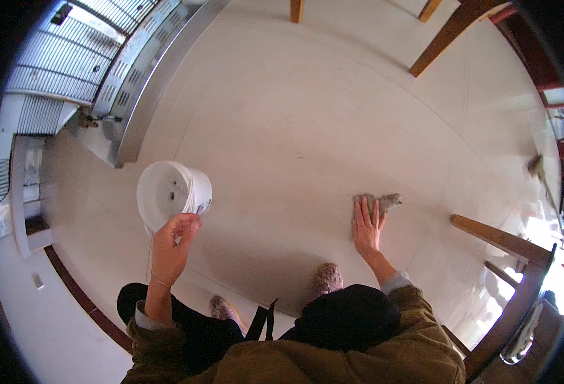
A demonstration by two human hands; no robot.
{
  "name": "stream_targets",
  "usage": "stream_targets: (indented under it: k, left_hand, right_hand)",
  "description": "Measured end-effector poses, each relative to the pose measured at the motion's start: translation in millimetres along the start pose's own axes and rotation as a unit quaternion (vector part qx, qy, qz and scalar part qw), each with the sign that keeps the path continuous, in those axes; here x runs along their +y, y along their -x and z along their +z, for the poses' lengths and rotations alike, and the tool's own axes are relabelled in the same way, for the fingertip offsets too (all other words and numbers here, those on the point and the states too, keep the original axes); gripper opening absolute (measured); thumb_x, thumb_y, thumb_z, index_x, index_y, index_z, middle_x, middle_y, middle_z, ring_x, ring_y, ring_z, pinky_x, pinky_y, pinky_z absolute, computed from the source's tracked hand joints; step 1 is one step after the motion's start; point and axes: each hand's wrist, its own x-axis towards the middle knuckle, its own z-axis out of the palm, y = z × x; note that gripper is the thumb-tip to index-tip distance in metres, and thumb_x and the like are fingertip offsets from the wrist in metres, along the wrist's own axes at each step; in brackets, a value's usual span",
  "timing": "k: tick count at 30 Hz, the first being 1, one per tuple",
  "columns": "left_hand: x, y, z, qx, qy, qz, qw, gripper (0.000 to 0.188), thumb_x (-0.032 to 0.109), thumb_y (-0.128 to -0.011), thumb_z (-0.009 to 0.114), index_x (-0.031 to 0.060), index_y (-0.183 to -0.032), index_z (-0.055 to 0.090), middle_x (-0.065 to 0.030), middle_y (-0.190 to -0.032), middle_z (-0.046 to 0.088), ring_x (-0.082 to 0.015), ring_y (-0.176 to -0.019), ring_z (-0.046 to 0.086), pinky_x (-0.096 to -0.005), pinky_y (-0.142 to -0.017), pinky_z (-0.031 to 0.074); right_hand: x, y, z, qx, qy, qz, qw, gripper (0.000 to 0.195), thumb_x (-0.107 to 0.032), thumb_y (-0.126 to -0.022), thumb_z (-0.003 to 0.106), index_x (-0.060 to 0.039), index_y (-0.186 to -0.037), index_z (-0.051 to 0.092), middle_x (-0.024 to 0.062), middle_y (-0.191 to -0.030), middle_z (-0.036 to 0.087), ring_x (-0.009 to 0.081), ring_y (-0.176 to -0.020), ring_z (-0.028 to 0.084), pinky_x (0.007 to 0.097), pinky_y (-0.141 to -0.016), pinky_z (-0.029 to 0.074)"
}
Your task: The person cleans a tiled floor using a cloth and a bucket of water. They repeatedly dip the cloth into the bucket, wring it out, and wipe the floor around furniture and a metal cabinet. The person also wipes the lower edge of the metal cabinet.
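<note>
A white plastic bucket (164, 192) is tilted at the left, its open mouth turned towards me, with dark specks inside. My left hand (173, 245) grips it at the rim with fingers and thumb. At the right, my right hand (368, 223) lies palm down with fingers spread over a grey cloth (390, 202) on the pale floor (286, 120). Part of the cloth sticks out beyond the fingertips; the rest is hidden under the hand. My two shoes stand on the floor between the hands.
Wooden furniture legs (435, 43) reach the floor at the upper right, and another wooden leg (493, 235) stands right of my right hand. A metal-edged unit with grilles (137, 105) is at the upper left. A white wall with dark red skirting (80, 293) runs along the lower left.
</note>
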Motion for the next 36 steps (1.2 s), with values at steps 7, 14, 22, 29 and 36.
stream_targets:
  k: [7,14,22,29,36]
  left_hand:
    - [5.4,-10.5,6.7,-0.014,0.058,0.041,0.997,0.019,0.015,-0.084,0.052,0.0001,-0.095,0.056,-0.0083,-0.085,0.063,-0.0127,-0.079,0.058,-0.0247,-0.073,0.043]
    - [-26.0,-12.3,-20.4,0.047,0.024,0.008,0.999,0.017,0.014,-0.084,0.053,0.0007,-0.094,0.057,-0.0078,-0.084,0.063,-0.0123,-0.079,0.058,-0.0246,-0.072,0.044]
    - [-17.0,-20.0,-12.3,0.034,0.038,0.038,0.998,0.016,0.013,-0.084,0.053,0.0005,-0.093,0.057,-0.0074,-0.083,0.063,-0.0120,-0.077,0.058,-0.0242,-0.071,0.044]
    - [-7.9,-16.8,-9.8,0.035,0.029,0.040,0.998,0.016,0.013,-0.084,0.053,0.0005,-0.093,0.057,-0.0077,-0.082,0.063,-0.0121,-0.079,0.057,-0.0239,-0.072,0.043]
    - [-41.9,-31.2,-23.2,0.078,0.073,0.038,0.994,0.018,0.015,-0.085,0.053,-0.0006,-0.093,0.056,-0.0075,-0.086,0.061,-0.0133,-0.081,0.058,-0.0248,-0.074,0.043]
  right_hand:
    - [-103.4,-221.4,4.1,0.114,0.042,-0.250,0.960,0.047,-0.024,-0.087,0.040,-0.0120,-0.131,0.028,0.0045,-0.135,0.027,0.0255,-0.123,0.026,0.0397,-0.098,0.026]
    - [-101.2,-162.7,-116.6,0.148,-0.421,-0.116,0.887,0.028,-0.011,-0.087,0.042,-0.0023,-0.113,0.048,0.0142,-0.110,0.054,0.0316,-0.102,0.051,0.0324,-0.083,0.042]
    - [-51.3,-6.1,-3.7,-0.126,-0.065,-0.506,0.851,0.052,-0.037,-0.082,0.043,-0.0250,-0.131,0.030,0.0005,-0.140,0.021,0.0235,-0.129,0.016,0.0650,-0.093,0.014]
    - [-133.9,-224.2,-9.6,0.065,0.065,-0.382,0.919,0.041,-0.027,-0.090,0.034,-0.0225,-0.130,0.031,0.0044,-0.140,0.018,0.0241,-0.130,0.014,0.0425,-0.103,0.018]
    - [-174.1,-258.2,-96.4,-0.008,-0.351,-0.061,0.934,0.030,-0.026,-0.090,0.035,-0.0059,-0.108,0.047,0.0152,-0.104,0.054,0.0314,-0.093,0.052,0.0395,-0.078,0.043]
